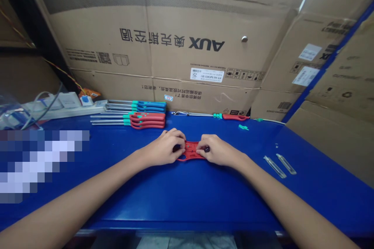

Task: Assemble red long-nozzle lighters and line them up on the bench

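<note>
Two red plastic lighter casing halves lie side by side on the blue table, their inner sides facing up. My left hand has its fingers bent round their left end, near the trigger loop. At the right end, my right hand is closed with thumb and forefinger on the casing. A small dark spot shows between those fingers; I cannot tell what it is. Tiny green bits sit inside the casing. Both palms are turned away from view.
Finished-looking red lighters and blue lighters are stacked at the back left, beside a power strip. Behind my right hand lie a red lighter part and a green clip. Two clear tubes rest rightward. Cardboard walls the back.
</note>
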Demonstrator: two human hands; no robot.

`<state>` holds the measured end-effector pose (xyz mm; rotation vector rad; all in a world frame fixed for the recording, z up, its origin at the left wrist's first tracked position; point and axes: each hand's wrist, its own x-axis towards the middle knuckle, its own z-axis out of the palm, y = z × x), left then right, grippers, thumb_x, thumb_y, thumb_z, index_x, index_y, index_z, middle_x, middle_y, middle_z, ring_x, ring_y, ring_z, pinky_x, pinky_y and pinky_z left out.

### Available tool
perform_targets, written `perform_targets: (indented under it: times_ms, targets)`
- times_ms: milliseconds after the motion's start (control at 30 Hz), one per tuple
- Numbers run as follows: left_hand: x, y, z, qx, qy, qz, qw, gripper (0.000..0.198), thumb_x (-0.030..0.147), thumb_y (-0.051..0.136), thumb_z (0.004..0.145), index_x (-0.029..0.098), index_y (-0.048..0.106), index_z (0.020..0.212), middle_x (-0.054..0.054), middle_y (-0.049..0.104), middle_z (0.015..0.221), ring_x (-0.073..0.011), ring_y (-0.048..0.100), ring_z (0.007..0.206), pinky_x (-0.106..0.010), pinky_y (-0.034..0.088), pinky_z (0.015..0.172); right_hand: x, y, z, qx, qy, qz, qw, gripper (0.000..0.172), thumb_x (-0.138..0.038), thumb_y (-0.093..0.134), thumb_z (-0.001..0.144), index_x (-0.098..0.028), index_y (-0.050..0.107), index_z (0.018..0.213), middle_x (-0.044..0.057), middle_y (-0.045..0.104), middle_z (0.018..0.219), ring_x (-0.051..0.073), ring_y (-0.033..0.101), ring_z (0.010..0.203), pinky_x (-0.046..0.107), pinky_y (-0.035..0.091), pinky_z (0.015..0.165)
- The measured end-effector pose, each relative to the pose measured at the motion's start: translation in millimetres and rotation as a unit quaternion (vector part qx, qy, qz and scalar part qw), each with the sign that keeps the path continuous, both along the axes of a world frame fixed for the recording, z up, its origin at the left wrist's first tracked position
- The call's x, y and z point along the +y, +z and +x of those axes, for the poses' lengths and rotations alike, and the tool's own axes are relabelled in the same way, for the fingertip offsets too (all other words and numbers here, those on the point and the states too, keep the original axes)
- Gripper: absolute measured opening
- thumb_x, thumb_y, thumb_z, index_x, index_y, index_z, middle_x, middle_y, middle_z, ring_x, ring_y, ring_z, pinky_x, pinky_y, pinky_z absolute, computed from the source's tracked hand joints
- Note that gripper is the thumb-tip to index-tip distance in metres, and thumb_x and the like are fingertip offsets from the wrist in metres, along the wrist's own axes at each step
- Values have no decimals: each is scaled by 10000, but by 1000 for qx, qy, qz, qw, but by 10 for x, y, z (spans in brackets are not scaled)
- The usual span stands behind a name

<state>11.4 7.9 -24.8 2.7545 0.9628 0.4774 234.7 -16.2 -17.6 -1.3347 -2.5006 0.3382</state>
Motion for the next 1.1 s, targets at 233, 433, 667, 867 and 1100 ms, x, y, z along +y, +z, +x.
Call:
perform_targets:
  times_ms: [233,433,667,867,1100]
  targets:
    - [20,35,0,1,16,-21,1000,159,228,579,851,201,712,767,-81,579,1149,-254,520,1095,-427,445,915,26,-17,2,9,-12,-15,1000,135,-185,614,856,-178,741,812,47,624,823,115,540,668,235,372,614]
    - [15,73,12,9,39,-30,999,118,220,644,822,217,754,779,-80,592,1145,-267,522,1097,-444,441,923,41,-6,16,13,-15,-26,999,117,-207,644,839,-176,752,805,42,641,796,114,537,650,234,363,600]
    - [-1,90,25,20,67,-53,996,99,257,667,817,226,757,789,-70,590,1169,-272,517,1122,-445,420,940,49,30,11,-10,-23,-44,999,127,-252,655,830,-168,741,790,39,635,777,109,511,621,233,330,570]
    - [-3,35,36,14,45,-39,998,143,219,555,872,183,686,828,-75,589,1163,-252,523,1108,-429,412,908,5,65,-29,-42,0,-4,999,142,-163,555,864,-149,680,798,54,598,836,116,504,676,228,335,607]
    - [-38,58,25,26,9,41,999,153,220,491,901,168,620,837,-75,606,1124,-241,507,1080,-430,366,888,-21,80,8,-46,30,11,998,147,-67,501,837,-146,619,797,42,560,856,111,493,690,227,356,652]
